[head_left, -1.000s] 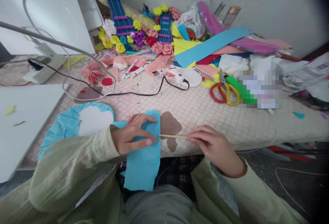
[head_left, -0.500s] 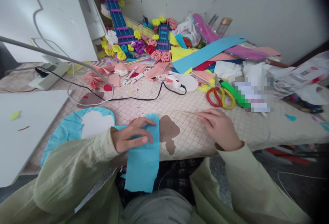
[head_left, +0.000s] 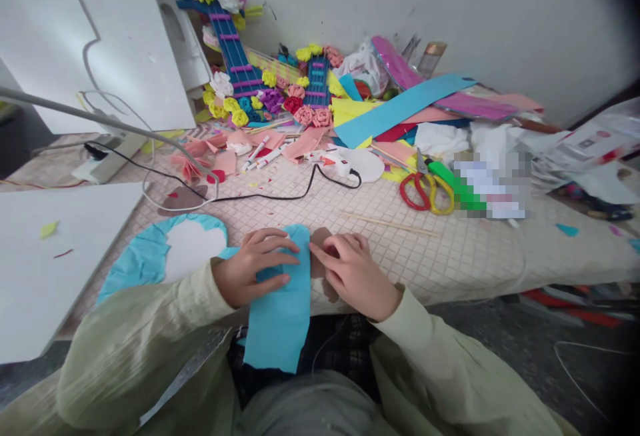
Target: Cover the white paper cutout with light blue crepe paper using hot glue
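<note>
A strip of blue crepe paper [head_left: 283,329] hangs over the table's front edge. My left hand [head_left: 257,266] lies on its upper part with fingers spread. Beside the strip's right edge is my right hand [head_left: 357,273], its index finger stretched out to the paper's edge and the other fingers curled; it holds nothing that I can see. A rounded white shape [head_left: 195,246] with a border of gathered blue paper lies to the left, and a blue neck joins it under my left hand. Thin wooden sticks [head_left: 390,223] rest on the cloth beyond my right hand.
Red-and-yellow-handled scissors [head_left: 427,193] lie at the right beside a green tool [head_left: 457,186]. A black cord [head_left: 260,191] crosses the cloth. Paper-flower guitars [head_left: 233,49] lean on the wall at the back. A white board [head_left: 100,243] covers the left side.
My right hand has let go of a thin stick, which now lies on the table, and has moved left to the blue paper. My left hand stays on the strip.
</note>
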Demonstrator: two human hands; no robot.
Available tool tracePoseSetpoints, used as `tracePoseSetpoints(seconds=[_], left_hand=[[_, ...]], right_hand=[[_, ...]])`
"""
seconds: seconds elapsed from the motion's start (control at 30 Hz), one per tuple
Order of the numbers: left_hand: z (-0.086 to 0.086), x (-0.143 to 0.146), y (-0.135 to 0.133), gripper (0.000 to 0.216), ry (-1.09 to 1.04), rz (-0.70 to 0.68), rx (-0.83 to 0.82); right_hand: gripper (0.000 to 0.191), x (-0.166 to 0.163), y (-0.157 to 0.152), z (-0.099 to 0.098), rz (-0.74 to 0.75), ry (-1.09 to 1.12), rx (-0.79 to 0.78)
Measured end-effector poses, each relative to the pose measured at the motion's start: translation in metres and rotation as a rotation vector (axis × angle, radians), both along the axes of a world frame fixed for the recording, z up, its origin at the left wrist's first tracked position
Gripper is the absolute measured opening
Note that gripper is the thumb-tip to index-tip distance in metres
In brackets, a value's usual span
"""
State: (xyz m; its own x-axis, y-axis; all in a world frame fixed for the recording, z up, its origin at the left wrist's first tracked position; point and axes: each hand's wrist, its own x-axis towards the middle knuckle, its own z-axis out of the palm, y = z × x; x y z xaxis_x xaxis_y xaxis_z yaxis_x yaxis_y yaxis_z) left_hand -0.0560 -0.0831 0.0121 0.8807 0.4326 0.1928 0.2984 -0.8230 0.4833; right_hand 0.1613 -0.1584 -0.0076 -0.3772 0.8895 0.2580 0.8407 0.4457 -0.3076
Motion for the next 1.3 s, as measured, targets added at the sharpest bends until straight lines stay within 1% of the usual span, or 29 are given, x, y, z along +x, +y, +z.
tracePoseSetpoints(seconds=[0.1, 0.2, 0.33, 0.5, 0.67, 0.73, 0.8, 0.87, 0.9, 0.97, 1.07, 1.13, 1.2, 1.3], left_hand=[[-0.002, -0.003, -0.002, 0.024, 0.048, 0.011, 0.049], [-0.004, -0.006, -0.003, 0.025, 0.074, 0.005, 0.058], [-0.005, -0.007, -0.003, 0.025, 0.065, -0.004, 0.065], [-0.002, -0.003, -0.002, 0.025, 0.056, 0.000, 0.087], [-0.004, -0.002, -0.003, 0.032, 0.073, -0.095, 0.115], [-0.005, -0.005, -0.004, 0.030, 0.087, -0.098, 0.127], [-0.004, -0.009, -0.005, 0.029, 0.090, -0.084, 0.135], [-0.003, -0.016, -0.005, 0.027, 0.088, -0.070, 0.142], [-0.002, -0.020, -0.006, 0.027, 0.087, -0.057, 0.145], [-0.001, -0.028, -0.005, 0.029, 0.089, 0.005, 0.145], [-0.004, -0.040, -0.003, 0.037, 0.122, 0.175, 0.132], [-0.006, -0.046, -0.002, 0.042, 0.146, 0.247, 0.117], [-0.006, -0.048, -0.001, 0.043, 0.146, 0.254, 0.110], [-0.002, -0.047, 0.000, 0.043, 0.117, 0.231, 0.108]], right_hand=[[0.040, 0.003, -0.001, -0.002, 0.026, -0.022, -0.013], [0.037, 0.005, -0.006, -0.001, 0.075, -0.034, -0.015], [0.033, 0.005, -0.012, 0.000, 0.139, 0.012, -0.004], [0.030, 0.003, -0.015, -0.003, 0.169, 0.123, 0.044], [0.032, 0.003, -0.016, -0.006, 0.195, 0.123, 0.027], [0.032, 0.003, -0.019, -0.005, 0.202, 0.145, 0.027], [0.032, 0.002, -0.024, -0.004, 0.176, 0.204, 0.009], [0.026, -0.002, -0.032, -0.002, 0.069, 0.328, -0.059], [0.022, -0.005, -0.038, -0.001, -0.003, 0.403, -0.125], [0.018, -0.013, -0.048, -0.002, -0.138, 0.557, -0.319], [0.025, -0.029, -0.060, -0.009, -0.205, 0.827, -0.665], [0.030, -0.039, -0.062, -0.015, -0.258, 1.044, -0.813], [0.034, -0.046, -0.060, -0.018, -0.315, 1.207, -0.881], [0.030, -0.049, -0.053, -0.012, -0.352, 1.312, -0.901]])
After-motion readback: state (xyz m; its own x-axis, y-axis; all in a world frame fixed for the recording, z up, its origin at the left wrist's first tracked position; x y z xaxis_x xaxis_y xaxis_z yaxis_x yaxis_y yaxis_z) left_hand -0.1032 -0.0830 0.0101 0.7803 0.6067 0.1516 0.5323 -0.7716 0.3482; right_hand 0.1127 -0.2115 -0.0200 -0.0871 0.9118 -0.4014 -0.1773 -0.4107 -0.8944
